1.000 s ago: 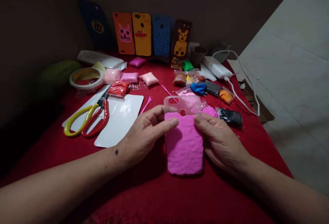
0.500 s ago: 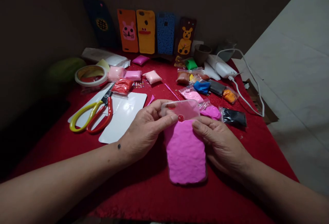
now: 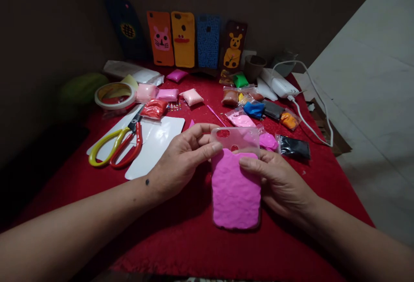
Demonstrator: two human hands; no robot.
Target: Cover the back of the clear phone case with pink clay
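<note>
A clear phone case [image 3: 252, 137] is held up over the red cloth between my two hands. Pink clay [image 3: 236, 191] with a lumpy surface covers its lower part; the top, around the camera cutout and a round hole, is bare. My left hand [image 3: 190, 152] pinches the case's upper left side, its thumb at the clay's top left corner. My right hand [image 3: 281, 178] grips the right side, thumb pressed on the clay near its upper edge and fingers hidden behind the case. A thin pink stick [image 3: 216, 115] lies just beyond.
Scissors [image 3: 126, 144] with yellow and red handles lie on white sheets [image 3: 155, 144] at left, near a tape roll [image 3: 114, 96]. Clay packets, including a black one [image 3: 294, 147], lie at right beside a white power bank [image 3: 281, 84] with a cable. Decorated phone cases [image 3: 183, 40] stand behind.
The phone case has shifted slightly right and turned more upright. My left thumb has moved off the round hole to the left edge, and my right thumb sits a little lower on the clay.
</note>
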